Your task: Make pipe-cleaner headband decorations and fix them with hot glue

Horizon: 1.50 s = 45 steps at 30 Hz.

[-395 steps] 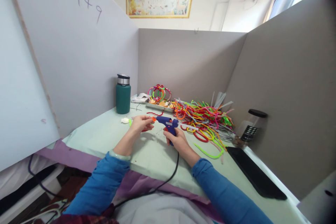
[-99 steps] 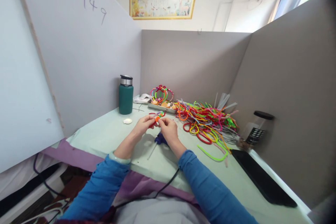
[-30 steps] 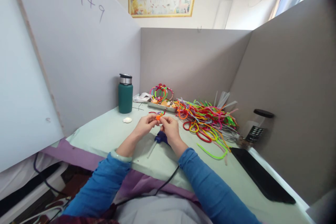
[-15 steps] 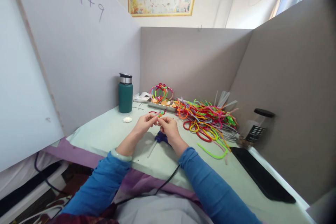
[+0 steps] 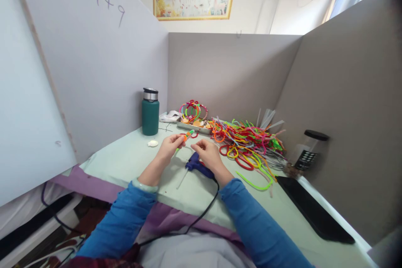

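Note:
My left hand (image 5: 168, 147) is closed in a pinch on a short orange-and-green pipe cleaner (image 5: 189, 135), which sticks out past the fingertips toward the upper right. A bit of light green shows just below those fingers. A short gap away, my right hand (image 5: 207, 155) has its thumb and fingers curled together; whatever is between them, if anything, is too small to make out. Beneath the right hand lies a blue glue gun (image 5: 198, 165) on the table, its metal rod-like part pointing toward the front left. Its black cord runs toward the table's front edge.
Behind my hands, a metal tray (image 5: 191, 127) holds coloured rings and small orange-and-white pieces. A tangled pile of pipe cleaners (image 5: 248, 136) lies to the right. Around these stand a green bottle (image 5: 150, 113), a clear jar (image 5: 309, 148) and a black flat object (image 5: 314, 209).
My hands have moved apart, the right one slightly rightward. The pipe cleaner stays in my left hand, with more of its orange part showing. More of the glue gun is visible.

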Motion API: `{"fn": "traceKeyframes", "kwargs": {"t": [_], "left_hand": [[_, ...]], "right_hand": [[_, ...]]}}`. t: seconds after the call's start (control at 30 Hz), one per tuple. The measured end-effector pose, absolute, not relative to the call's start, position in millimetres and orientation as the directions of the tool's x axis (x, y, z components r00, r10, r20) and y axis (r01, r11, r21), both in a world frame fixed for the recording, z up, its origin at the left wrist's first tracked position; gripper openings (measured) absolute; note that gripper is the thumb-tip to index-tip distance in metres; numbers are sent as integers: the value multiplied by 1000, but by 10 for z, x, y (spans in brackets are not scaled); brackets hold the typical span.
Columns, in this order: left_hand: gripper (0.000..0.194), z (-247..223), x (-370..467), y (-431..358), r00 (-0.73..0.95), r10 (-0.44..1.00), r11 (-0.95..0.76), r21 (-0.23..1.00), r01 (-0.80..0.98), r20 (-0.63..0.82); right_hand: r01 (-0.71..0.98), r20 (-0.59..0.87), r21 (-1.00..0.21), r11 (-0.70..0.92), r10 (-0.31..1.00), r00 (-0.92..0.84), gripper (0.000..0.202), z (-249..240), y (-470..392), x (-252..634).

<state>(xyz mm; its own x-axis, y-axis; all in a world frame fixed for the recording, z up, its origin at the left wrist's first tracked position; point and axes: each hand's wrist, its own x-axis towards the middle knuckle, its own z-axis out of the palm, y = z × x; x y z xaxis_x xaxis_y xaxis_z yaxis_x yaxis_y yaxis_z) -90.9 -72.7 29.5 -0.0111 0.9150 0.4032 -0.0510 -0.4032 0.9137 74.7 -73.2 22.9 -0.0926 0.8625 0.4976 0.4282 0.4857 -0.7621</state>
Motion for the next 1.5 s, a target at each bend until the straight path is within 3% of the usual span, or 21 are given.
{"fn": "traceKeyframes", "kwargs": {"t": [0.07,0.13,0.27,0.37,0.47,0.57,0.63,0.7,0.8,0.87,1.1,1.5], "left_hand": [[34,295,-916,-713,-29,921,-390,916,-91,389],[37,289,-925,-698,-43,928,-373,920,-123,370],[39,260,-943,-666,-47,926,-377,915,-146,374],[38,250,-950,-652,-34,915,-401,900,-171,402],[38,265,-950,-662,-54,908,-418,896,-153,415],[40,283,-953,-679,-92,883,-468,877,-104,460],[40,285,-955,-680,-99,859,-510,856,-81,502],[38,279,-954,-671,-101,836,-546,836,-55,540],[36,266,-948,-646,-105,811,-580,814,-23,575],[33,257,-945,-632,-103,807,-585,811,-7,582],[29,234,-940,-630,-69,827,-559,829,-1,558],[29,278,-933,-613,-179,850,-523,834,-176,495]], "right_hand": [[662,490,-577,478,851,-187,29,235,-791,924],[790,379,-465,401,896,-232,38,224,-866,1060],[868,231,-325,375,922,-311,58,161,-1004,1112],[877,216,-285,388,917,-336,51,113,-1041,1058],[830,249,-394,395,915,-318,35,89,-997,1048],[671,327,-647,362,927,-185,25,105,-903,1072],[437,330,-840,321,942,-56,25,147,-850,1082],[95,287,-954,284,958,18,28,209,-833,1082],[-348,258,-908,233,966,-26,36,305,-886,1073],[-465,269,-864,195,958,-99,40,345,-953,1060],[-418,329,-888,191,900,-287,38,316,-1099,970],[-151,393,-920,363,836,-384,37,230,-1102,891]]}}
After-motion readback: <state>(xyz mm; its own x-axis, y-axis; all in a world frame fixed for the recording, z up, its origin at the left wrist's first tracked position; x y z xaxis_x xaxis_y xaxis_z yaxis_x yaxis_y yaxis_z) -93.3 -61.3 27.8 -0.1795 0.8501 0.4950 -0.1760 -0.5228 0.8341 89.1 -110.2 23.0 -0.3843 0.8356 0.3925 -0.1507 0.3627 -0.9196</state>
